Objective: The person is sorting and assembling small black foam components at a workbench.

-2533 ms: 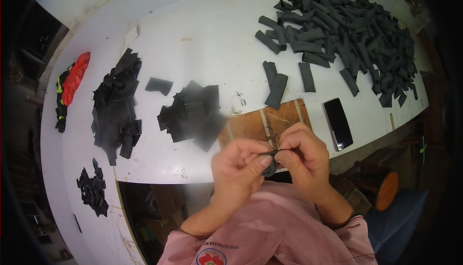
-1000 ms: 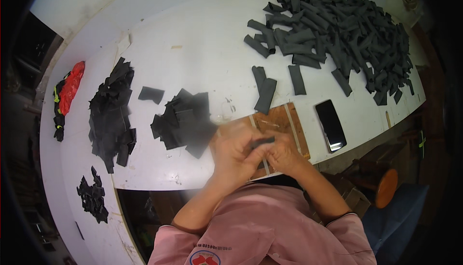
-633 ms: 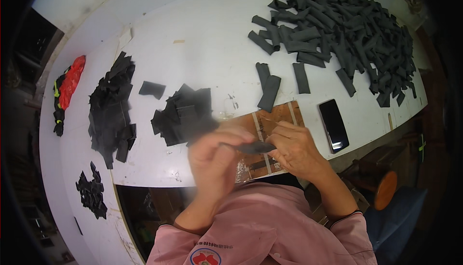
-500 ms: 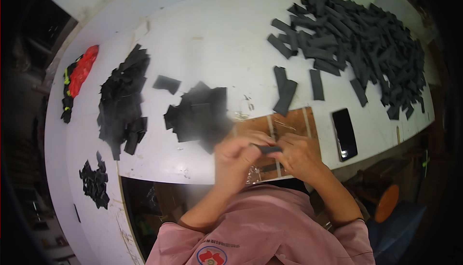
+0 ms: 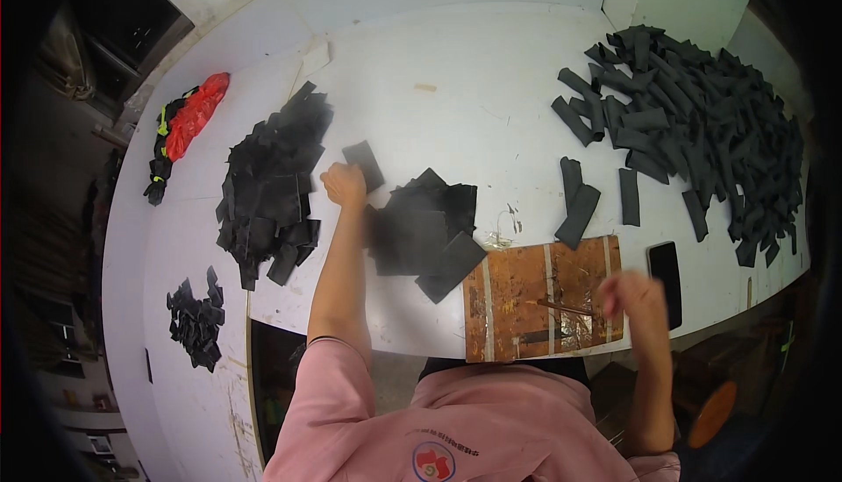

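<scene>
Fingers [image 5: 334, 181] at black piece [image 5: 365, 163]; red bag [image 5: 195, 119], contents unclear.

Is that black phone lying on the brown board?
No, the phone lies on the white table, to the right of the brown board, partly hidden by the right hand.

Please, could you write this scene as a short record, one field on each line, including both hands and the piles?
Left hand: at the edge of a single dark piece; grip unclear
Right hand: blurred, by the right edge of a brown board, partly covering a dark phone; hold unclear
Centre pile: flat dark pieces, left of the board
Left piles: a larger pile and a smaller pile nearer the person
Right heap: many dark, tube-like pieces
Far left: red plastic beside a black bundle
</scene>
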Available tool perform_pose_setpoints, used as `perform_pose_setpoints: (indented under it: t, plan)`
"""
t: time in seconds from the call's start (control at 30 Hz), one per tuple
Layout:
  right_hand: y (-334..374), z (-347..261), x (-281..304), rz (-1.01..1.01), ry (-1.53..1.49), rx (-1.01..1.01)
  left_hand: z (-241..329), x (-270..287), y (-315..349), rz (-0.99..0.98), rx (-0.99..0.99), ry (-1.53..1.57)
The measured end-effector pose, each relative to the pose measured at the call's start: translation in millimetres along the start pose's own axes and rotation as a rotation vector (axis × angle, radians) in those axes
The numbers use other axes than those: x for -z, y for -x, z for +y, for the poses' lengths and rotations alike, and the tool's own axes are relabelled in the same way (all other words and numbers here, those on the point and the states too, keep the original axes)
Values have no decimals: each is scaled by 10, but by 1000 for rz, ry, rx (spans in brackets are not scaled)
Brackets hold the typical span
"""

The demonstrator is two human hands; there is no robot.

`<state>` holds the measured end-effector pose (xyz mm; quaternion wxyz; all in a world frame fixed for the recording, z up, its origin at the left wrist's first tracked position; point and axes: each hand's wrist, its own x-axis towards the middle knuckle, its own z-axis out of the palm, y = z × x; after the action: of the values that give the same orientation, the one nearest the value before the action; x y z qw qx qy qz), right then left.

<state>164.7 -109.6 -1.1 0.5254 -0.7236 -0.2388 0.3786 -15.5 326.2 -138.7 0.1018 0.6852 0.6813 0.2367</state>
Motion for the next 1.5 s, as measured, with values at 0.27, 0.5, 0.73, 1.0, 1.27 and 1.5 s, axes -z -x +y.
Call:
perform_pose_setpoints:
  t: [0.27,0.5,0.73,1.0,1.27,1.5]
  plan:
    - [266,64,-775,-316,321,283,640,1057,1027,-583,-463,904]
    - [155,53,-1134,105,30,453,520,1652,2256,-1040,-572,915]
    - [210,242,-1011,242,315,569,537,1610,2885,-513,-258,1114]
    - [248,322,-944,286,545,695,621,1835,2993,-971,32,1190]
    - [195,421,-906,317,798,829,661,1675,2925,-1028,232,1183]
    - [312,244,-833,41,316,561,530,1550,2929,-1026,-35,1125]
